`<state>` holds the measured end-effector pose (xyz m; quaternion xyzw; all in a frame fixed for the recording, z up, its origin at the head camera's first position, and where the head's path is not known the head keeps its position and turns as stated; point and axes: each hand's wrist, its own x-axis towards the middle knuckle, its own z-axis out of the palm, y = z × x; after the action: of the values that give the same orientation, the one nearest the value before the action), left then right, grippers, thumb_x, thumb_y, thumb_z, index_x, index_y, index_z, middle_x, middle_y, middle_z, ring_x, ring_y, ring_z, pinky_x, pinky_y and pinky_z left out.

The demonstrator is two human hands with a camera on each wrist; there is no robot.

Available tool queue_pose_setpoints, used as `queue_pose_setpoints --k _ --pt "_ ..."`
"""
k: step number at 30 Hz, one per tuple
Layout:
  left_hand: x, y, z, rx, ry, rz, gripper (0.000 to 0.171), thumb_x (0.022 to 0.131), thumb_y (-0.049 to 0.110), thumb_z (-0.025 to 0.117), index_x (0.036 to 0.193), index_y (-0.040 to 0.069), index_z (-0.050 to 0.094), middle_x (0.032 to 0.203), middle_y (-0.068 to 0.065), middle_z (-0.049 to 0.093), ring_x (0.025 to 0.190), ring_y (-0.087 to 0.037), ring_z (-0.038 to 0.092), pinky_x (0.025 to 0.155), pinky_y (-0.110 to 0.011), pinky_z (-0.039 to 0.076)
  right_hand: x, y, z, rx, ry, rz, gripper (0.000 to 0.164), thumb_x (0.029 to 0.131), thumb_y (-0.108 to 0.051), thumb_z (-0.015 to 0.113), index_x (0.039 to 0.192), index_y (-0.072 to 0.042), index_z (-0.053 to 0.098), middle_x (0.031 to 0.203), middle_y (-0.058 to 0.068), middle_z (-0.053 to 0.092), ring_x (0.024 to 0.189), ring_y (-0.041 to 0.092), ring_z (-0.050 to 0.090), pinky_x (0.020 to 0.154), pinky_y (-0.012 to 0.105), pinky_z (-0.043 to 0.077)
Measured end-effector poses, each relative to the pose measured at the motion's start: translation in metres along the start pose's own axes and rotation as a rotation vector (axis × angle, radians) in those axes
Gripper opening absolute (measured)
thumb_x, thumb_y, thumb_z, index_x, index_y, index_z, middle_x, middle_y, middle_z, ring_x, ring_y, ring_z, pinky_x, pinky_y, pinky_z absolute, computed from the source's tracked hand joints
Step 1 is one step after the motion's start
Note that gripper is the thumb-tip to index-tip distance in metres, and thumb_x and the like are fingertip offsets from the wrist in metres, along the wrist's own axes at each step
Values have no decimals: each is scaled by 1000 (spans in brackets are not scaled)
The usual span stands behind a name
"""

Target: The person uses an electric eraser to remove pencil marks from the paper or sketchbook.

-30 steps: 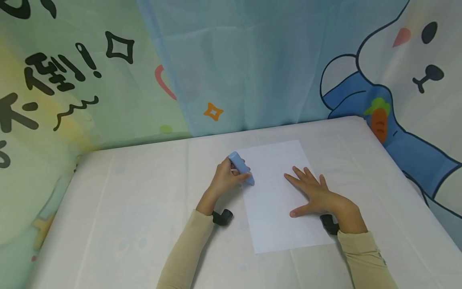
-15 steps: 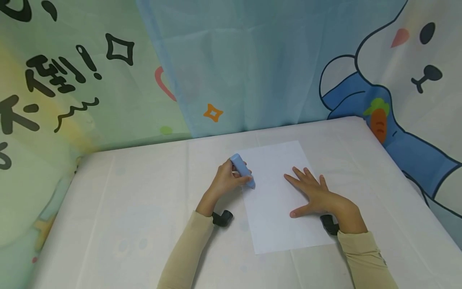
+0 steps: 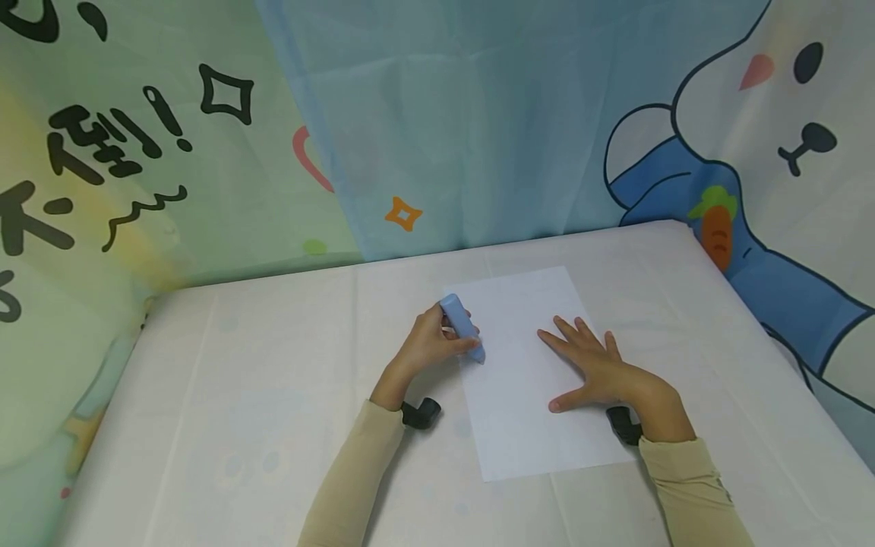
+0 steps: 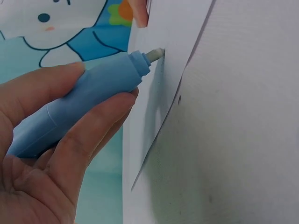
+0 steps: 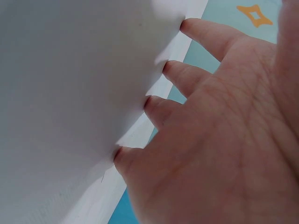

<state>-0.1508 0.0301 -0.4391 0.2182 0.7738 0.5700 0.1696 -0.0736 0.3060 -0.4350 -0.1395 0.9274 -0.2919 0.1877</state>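
Note:
A thick light blue electric eraser [image 4: 88, 91] with a stepped collar and a narrow off-white tip is pinched between the thumb and fingers of my left hand [image 3: 425, 342]. Its tip meets the white sheet of paper [image 3: 506, 441] close to the sheet's left edge. Spread flat, my right hand [image 3: 593, 368] presses on the paper's right half, holding nothing. In the right wrist view, its fingertips [image 5: 122, 156] touch the sheet. I see no marks on the paper in the head view.
The paper lies on a table with a white cloth [image 3: 273, 418]. Behind the table hangs a printed backdrop [image 3: 444, 114] with cartoon figures and lettering. Black wrist cameras sit on both wrists, below tan sleeves [image 3: 352, 475].
My left hand has drawn the electric eraser a short way toward me along the paper's left side. The right hand has stayed in place.

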Motion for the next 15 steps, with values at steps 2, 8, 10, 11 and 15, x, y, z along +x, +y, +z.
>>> queue_pose_setpoints --k 2,8,10,11,15 --pt "0 0 0 -3 -6 -2 40 83 -1 75 116 -8 54 107 -24 70 91 -32 72 72 -26 60 0 0 0 0 -2 3 110 67 -43 87 151 -5 27 160 27 4 144 50 -10 108 73 -16" --pt "0 2 0 20 19 25 40 83 1 75 116 -7 54 106 -23 71 94 -31 70 75 -25 59 -1 0 0 2 -2 -2 110 67 -43 87 151 -5 26 160 27 4 144 50 -10 107 73 -17" --pt "0 1 0 25 34 34 40 84 1 75 116 -8 53 106 -23 71 95 -32 70 76 -25 59 -1 0 0 4 -4 -2 111 67 -43 87 152 -6 25 160 27 3 144 50 -11 107 72 -17" --pt "0 1 0 25 42 34 40 84 1 75 116 -8 53 107 -23 71 95 -32 70 77 -25 59 -1 0 0 5 -5 -2 111 67 -43 87 152 -6 25 160 27 3 144 50 -11 107 72 -18" --pt "1 0 0 7 67 31 40 84 -1 74 116 -8 52 108 -23 70 94 -33 71 78 -26 59 -1 0 0 6 -8 3 111 68 -43 87 152 -6 25 160 27 3 144 50 -11 107 72 -18"
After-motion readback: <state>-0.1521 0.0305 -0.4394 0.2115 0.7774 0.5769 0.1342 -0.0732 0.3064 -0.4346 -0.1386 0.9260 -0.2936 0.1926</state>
